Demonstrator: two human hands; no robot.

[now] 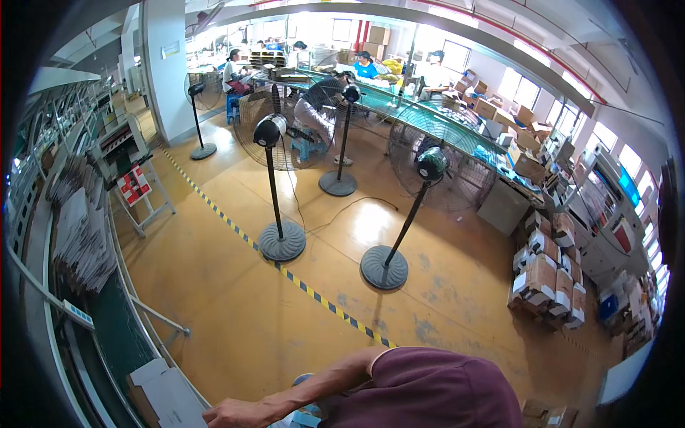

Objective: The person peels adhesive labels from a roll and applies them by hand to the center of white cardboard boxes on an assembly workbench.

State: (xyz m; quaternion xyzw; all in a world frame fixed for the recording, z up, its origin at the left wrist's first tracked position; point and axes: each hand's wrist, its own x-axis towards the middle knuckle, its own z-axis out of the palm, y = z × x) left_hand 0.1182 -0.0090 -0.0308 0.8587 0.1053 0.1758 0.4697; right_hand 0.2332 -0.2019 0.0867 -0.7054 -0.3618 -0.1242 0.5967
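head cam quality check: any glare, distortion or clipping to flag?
Head view: strong fisheye, so the yellow-black floor stripe and conveyor bow near the rim, with black vignette in the corners; windows blown out white; glare patch on the yellow floor behind the pedestal fans; left hand cut off by the lower edge, right hand not in view; centre reasonably sharp.

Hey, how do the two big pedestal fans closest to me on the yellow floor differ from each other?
The left pedestal fan stands straight upright; the right pedestal fan has a pole leaning left down to its base. The left one's base sits against the yellow-and-black floor stripe; the right one's base stands apart from it. The right fan's cage looks larger. Both have dark round bases, black motor housings and wire cages.
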